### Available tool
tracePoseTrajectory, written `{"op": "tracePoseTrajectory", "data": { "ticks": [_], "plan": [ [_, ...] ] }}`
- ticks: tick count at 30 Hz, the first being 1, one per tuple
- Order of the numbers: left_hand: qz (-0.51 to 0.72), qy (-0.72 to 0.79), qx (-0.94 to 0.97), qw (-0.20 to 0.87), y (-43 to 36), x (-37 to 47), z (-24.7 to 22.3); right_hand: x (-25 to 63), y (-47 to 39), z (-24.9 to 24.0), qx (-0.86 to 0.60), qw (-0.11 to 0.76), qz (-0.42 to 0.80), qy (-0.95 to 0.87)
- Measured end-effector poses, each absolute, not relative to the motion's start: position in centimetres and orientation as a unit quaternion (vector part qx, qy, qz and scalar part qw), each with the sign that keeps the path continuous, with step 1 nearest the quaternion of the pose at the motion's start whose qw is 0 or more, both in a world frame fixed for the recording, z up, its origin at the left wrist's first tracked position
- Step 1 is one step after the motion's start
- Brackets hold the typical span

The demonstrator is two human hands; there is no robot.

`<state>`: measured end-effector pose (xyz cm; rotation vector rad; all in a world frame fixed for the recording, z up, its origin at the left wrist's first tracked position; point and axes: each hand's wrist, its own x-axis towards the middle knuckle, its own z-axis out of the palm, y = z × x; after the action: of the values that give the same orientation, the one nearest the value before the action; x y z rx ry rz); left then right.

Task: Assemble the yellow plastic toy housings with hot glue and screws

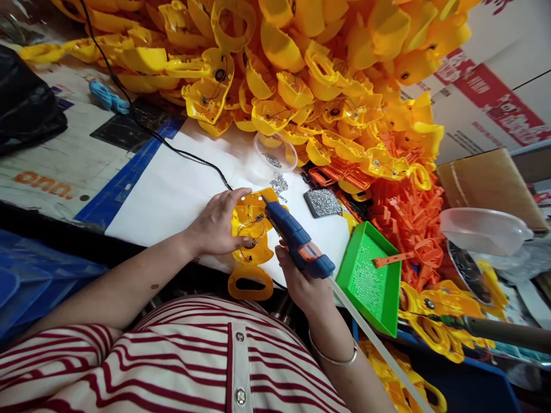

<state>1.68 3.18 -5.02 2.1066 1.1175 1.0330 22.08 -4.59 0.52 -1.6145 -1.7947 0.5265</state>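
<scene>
A yellow plastic shell (258, 252) with thin wires and a small circuit board inside lies at the near edge of the white sheet (172, 201), its loop handle toward my body. My left hand (217, 223) grips the shell's left side, thumb across its lower part and fingers at its top. In my right hand (305, 284) is a blue glue gun (299, 241), its nozzle over the shell's upper right part. A long whitish glue stick (379, 341) runs from the gun's rear toward the lower right.
Yellow shells (293, 92) are heaped at the back. Screws lie in a clear tub (275, 152) and a dark tray (322, 203). A green basket (370, 278) and orange parts (408, 218) stand right. A black cable (150, 129) crosses the sheet.
</scene>
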Motion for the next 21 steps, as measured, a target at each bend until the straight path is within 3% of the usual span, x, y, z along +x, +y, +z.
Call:
{"op": "tracePoseTrajectory", "data": {
  "ticks": [21],
  "plan": [
    [0.382, 0.446, 0.773, 0.241, 2.85, 2.07, -4.81, 21.9, -4.54, 0.59, -0.627, 0.312, 0.187, -0.689]
  ]
}}
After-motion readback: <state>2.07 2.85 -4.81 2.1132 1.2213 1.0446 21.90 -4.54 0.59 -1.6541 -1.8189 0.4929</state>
